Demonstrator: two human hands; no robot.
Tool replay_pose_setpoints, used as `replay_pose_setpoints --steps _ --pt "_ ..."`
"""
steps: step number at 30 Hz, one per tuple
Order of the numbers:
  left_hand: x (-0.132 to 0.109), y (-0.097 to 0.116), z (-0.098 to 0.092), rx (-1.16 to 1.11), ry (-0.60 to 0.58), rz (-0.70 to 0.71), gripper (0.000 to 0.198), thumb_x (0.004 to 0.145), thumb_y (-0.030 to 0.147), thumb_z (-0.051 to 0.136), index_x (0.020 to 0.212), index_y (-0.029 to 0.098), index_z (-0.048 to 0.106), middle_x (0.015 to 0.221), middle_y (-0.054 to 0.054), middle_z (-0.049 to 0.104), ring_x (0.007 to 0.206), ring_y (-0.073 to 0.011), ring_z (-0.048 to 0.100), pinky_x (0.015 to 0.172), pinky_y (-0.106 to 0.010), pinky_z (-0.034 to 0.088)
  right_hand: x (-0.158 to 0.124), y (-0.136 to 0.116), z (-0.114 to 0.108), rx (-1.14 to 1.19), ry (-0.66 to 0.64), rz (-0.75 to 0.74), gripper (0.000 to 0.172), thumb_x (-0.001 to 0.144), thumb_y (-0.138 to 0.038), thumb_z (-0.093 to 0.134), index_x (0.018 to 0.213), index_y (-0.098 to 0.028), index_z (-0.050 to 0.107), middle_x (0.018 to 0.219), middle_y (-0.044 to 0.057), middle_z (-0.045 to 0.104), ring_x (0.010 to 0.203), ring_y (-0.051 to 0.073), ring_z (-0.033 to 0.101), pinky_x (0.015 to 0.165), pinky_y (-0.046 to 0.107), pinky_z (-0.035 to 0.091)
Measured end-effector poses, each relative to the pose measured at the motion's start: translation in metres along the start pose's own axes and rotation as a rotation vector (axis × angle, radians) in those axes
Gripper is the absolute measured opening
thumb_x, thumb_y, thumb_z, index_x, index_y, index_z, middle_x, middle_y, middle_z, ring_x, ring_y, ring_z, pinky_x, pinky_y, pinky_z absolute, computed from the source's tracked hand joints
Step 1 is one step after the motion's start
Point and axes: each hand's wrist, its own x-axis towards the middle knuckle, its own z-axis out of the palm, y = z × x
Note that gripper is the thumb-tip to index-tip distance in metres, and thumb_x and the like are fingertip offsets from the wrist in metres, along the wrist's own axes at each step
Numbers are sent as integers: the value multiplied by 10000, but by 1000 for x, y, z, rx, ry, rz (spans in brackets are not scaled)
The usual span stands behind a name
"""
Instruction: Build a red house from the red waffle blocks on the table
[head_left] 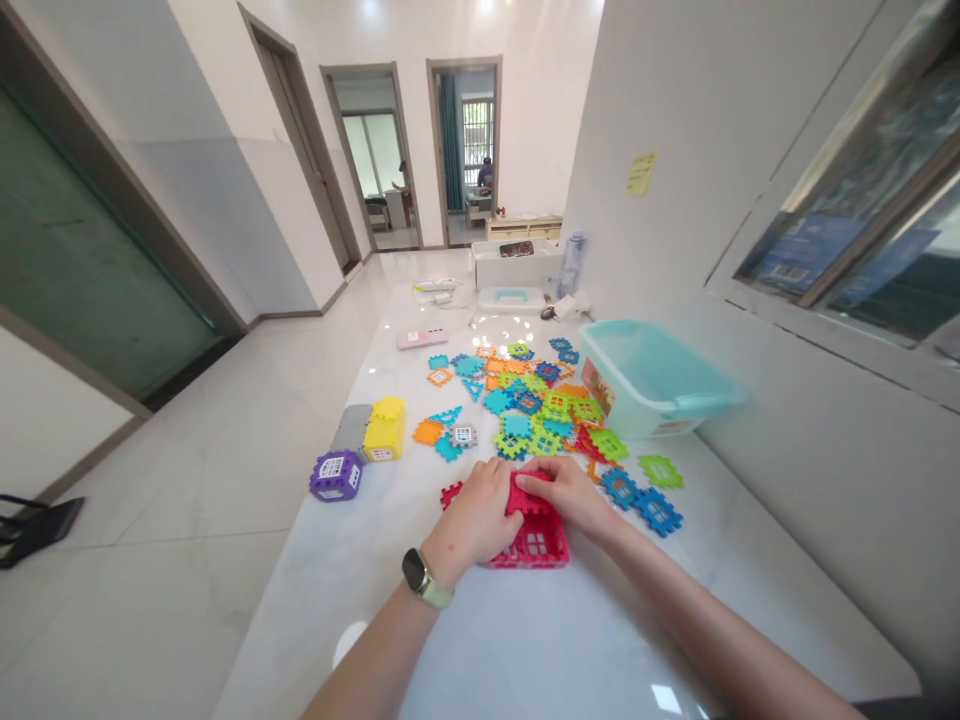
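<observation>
In the head view, a red box of interlocking plastic panels [551,550] stands on the white table, its near side showing window cutouts. My left hand [480,508] is closed on the box's left and upper edge, thumb toward the inside. With thumb and fingers, my right hand [561,490] grips a red panel [527,497] along the top of the box. Another red toothed panel [451,494] shows just left of my left hand. My fingers hide parts of the box, so I cannot tell how the top panel joins it.
Loose coloured panels [517,400] lie scattered beyond my hands. On the left sit yellow [385,437], grey [351,430] and purple [336,476] assembled blocks. A teal bin [652,375] stands by the right wall. Farther back are a pink phone [422,339] and a white box [517,268].
</observation>
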Motion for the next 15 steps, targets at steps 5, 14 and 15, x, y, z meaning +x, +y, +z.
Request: replay_pose_setpoints --steps 5,14,15 --pt "0 -1 -1 -42 19 -18 289 811 194 603 1095 194 553 1087 -86 587 1059 -279 539 946 -405 436 -2 -3 -5 -17 -44 -47 331 815 -471 640 816 -142 684 745 38 706 657 174 621 622 275 473" --pt "-1 -5 -4 -45 72 -86 378 779 290 656 1141 229 565 1058 -79 623 1022 -287 581 875 -393 473 -18 -9 -21 -231 -140 -209 575 739 -295 747 1269 -216 540 1176 82 654 924 224 663 829 365 537" --pt "-2 -6 -5 -44 72 -85 406 770 301 667 1156 233 563 1067 -80 625 1029 -288 581 887 -395 471 -17 -8 -21 -238 -109 -212 559 738 -267 740 1261 -211 549 1186 86 650 917 221 666 834 369 539"
